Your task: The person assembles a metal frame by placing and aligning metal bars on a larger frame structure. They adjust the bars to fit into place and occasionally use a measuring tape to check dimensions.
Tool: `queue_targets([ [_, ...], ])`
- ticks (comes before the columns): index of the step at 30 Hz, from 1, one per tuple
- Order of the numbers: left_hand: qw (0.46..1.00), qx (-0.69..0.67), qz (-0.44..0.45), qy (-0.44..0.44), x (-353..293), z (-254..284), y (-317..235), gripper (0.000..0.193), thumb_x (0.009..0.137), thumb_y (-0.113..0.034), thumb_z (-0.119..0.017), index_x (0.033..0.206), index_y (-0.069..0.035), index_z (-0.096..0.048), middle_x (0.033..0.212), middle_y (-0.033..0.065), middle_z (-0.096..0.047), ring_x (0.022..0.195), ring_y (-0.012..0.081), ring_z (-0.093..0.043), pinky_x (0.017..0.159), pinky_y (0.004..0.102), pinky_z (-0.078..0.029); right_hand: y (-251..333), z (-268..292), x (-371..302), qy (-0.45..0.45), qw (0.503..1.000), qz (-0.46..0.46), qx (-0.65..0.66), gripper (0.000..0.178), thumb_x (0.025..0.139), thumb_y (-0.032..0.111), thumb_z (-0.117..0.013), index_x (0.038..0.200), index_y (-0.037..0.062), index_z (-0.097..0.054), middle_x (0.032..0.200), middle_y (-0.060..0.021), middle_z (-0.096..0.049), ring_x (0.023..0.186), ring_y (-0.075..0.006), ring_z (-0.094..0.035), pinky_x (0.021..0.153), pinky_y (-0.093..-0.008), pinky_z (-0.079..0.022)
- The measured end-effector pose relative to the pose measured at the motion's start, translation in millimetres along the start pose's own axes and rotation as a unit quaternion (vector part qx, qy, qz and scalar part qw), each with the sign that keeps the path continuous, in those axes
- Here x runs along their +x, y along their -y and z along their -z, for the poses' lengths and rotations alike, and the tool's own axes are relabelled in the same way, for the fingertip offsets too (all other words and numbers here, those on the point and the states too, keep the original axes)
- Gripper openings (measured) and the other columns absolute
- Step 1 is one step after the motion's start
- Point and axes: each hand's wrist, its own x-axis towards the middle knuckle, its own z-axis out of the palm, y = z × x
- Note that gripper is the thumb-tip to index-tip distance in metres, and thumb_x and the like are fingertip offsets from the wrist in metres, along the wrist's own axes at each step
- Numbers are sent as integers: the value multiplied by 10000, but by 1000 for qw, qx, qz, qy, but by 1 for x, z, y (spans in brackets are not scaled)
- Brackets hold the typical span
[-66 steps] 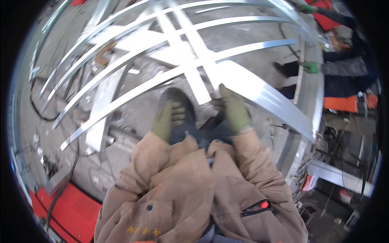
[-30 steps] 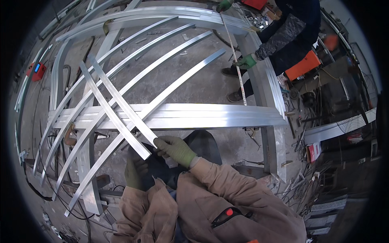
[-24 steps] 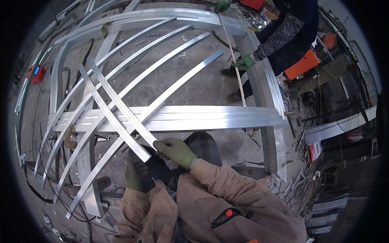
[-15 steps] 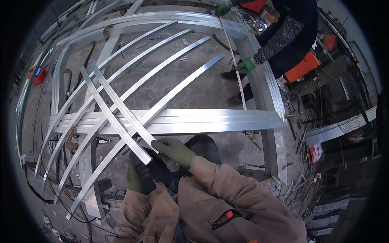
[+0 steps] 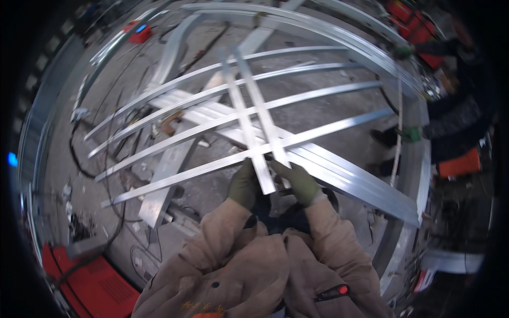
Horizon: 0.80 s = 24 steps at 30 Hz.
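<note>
Two short shiny metal bars lie side by side, slanting across several long metal bars (image 5: 175,131). At the near end of the left short bar (image 5: 245,119), my left hand (image 5: 243,185), in a green glove, is closed about its left edge; some fingers are hidden beneath. My right hand (image 5: 298,184), gloved alike, grips the near end of the right short bar (image 5: 258,98) between thumb and fingers. Under the bars runs a wide metal beam (image 5: 339,172) of the frame. Motion smears the picture a little.
On the right another person's green-gloved hand (image 5: 410,134) holds a measuring tape (image 5: 397,153) stretched along the frame. A red machine (image 5: 90,283) stands at the lower left. A smaller red device (image 5: 139,34) lies at the far left. Cables (image 5: 123,212) trail over the floor.
The view has swung to the right. My left hand, open below the left short bar before, has come up to it. My right hand stays at the right bar's end.
</note>
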Motion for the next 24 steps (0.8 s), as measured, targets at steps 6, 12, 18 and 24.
queue_targets([
  [6, 999, -9, 4, -51, 8, 4, -4, 506, 1144, -517, -780, 1292, -33, -770, 1079, 104, -810, 988, 272, -803, 866, 447, -692, -7, -9, 2, 39, 999, -3, -26, 437, 1021, 417, -910, 1242, 60, -791, 919, -12, -733, 735, -123, -673, 666, -324, -564],
  [12, 997, 33, 69, -16, 17, 32, -3, 500, 1144, -418, -794, 1395, 11, -746, 1150, 173, -838, 965, 321, -846, 793, 482, -735, -23, -21, -9, 37, 999, 25, 17, 360, 972, 245, -900, 1216, -2, -803, 904, -46, -742, 718, -147, -662, 638, -327, -526],
  [18, 997, 41, 34, -59, -5, 3, -13, 327, 1090, -296, -868, 1248, -28, -769, 1006, 109, -804, 849, 254, -799, 742, 430, -691, -34, -29, -14, 24, 998, 36, 38, 288, 986, 168, -843, 1200, -13, -778, 888, -48, -733, 711, -157, -662, 627, -331, -520],
  [24, 996, 50, 14, -70, -13, 9, -9, 267, 1064, -268, -891, 1177, -62, -765, 919, 72, -756, 770, 206, -742, 682, 389, -644, -47, -38, -23, 8, 997, 31, 76, 264, 1004, 132, -812, 1212, -17, -749, 848, -40, -703, 696, -154, -649, 632, -326, -516],
])
